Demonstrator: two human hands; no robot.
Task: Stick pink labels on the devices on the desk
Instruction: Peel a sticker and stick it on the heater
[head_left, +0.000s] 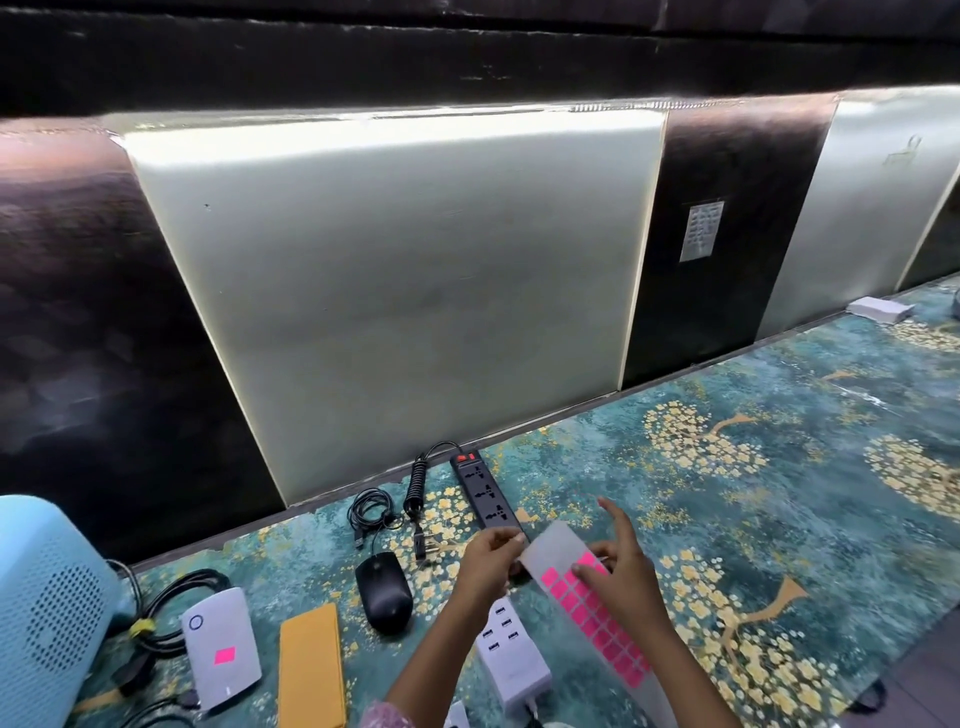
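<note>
A translucent sheet (558, 545) with several pink labels hangs above the desk, low and right of centre. My left hand (488, 564) pinches the sheet's upper left edge. My right hand (621, 569) presses its fingertips on a pink label (587, 564) near the top of the pink rows, index finger raised. Under the hands lie a black power strip (480, 491) and a white USB charging hub (511, 657). A black mouse (383, 590) sits left of them. A white power bank (221, 647) at the lower left carries one pink label (225, 656).
A light blue perforated device (49, 608) stands at the far left beside black cables (171, 592). An orange flat case (310, 665) lies between power bank and mouse. A coiled cable and plug (415, 488) sit by the lit wall panels. White papers (880, 307) lie far right.
</note>
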